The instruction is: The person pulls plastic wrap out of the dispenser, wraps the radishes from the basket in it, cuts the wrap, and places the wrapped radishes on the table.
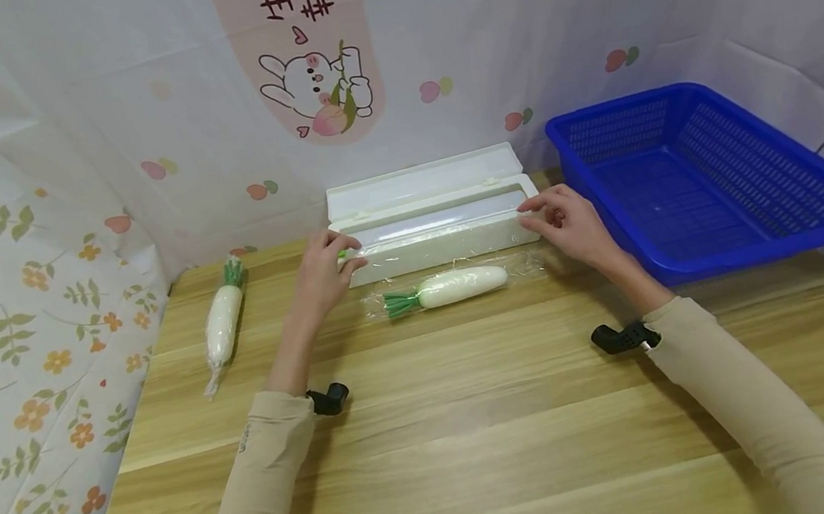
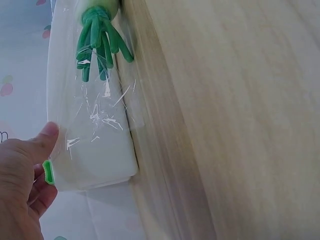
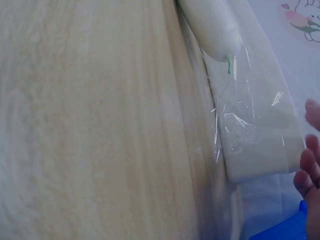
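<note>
A white cling film box (image 1: 448, 243) stands against the wall with its lid (image 1: 422, 180) raised. Clear cling film (image 2: 102, 117) runs down its front and onto the table. On that film lies a white radish (image 1: 463, 285), green leaves to the left. My left hand (image 1: 321, 271) is at the box's left front corner beside a green tab (image 2: 48, 171), thumb apart from the bent fingers. At the right front corner is my right hand (image 1: 566, 220), its fingertips by the film's edge, thumb and fingers loosely bent with a gap in the right wrist view.
Another white radish (image 1: 223, 323), wrapped in film with a twisted end, lies at the table's left. A blue plastic basket (image 1: 729, 257) stands at the back right, close to my right forearm. Patterned cloth (image 1: 435, 45) hangs behind the wooden table (image 1: 460, 428).
</note>
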Motion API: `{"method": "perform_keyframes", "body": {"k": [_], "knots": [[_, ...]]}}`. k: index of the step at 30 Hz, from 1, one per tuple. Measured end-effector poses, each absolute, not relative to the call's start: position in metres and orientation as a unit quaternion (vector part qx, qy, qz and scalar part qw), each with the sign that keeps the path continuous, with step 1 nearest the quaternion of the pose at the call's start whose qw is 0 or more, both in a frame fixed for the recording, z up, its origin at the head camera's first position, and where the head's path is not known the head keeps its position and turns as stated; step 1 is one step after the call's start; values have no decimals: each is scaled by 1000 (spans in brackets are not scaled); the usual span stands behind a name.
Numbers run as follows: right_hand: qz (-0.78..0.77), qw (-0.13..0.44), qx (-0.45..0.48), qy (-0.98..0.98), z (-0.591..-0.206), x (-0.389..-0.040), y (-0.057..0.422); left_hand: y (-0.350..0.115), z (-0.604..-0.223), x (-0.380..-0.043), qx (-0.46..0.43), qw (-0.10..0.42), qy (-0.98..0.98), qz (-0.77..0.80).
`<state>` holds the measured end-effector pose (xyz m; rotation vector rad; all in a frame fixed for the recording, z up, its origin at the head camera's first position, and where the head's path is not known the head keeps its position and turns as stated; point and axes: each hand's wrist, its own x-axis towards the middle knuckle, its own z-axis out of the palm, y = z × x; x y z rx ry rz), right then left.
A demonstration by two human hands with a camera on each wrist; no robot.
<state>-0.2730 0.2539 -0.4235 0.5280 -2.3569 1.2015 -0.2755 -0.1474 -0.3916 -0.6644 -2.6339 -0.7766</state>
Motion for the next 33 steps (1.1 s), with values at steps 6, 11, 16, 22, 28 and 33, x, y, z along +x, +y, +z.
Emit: {"method": "perform_keyframes", "body": {"k": [6, 11, 16, 22, 28, 33], "knots": [[477, 210, 203, -829, -424, -272, 253, -149, -393, -274, -241, 167, -916, -275], [498, 197, 210, -818, -413, -263, 248, -149, -393, -273, -245, 173, -914, -273], [519, 188, 220, -804, -397, -247, 241, -149, -394, -273, -245, 172, -915, -271], [526, 181, 228, -799, -394, -243, 240, -150, -395, -273, -257, 185, -909, -272], [534, 161, 221, -800, -396, -243, 241, -152, -398, -272, -280, 209, -893, -283], [534, 146, 212, -805, -395, -241, 241, -153, -398, -270, -292, 227, -883, -289]]}}
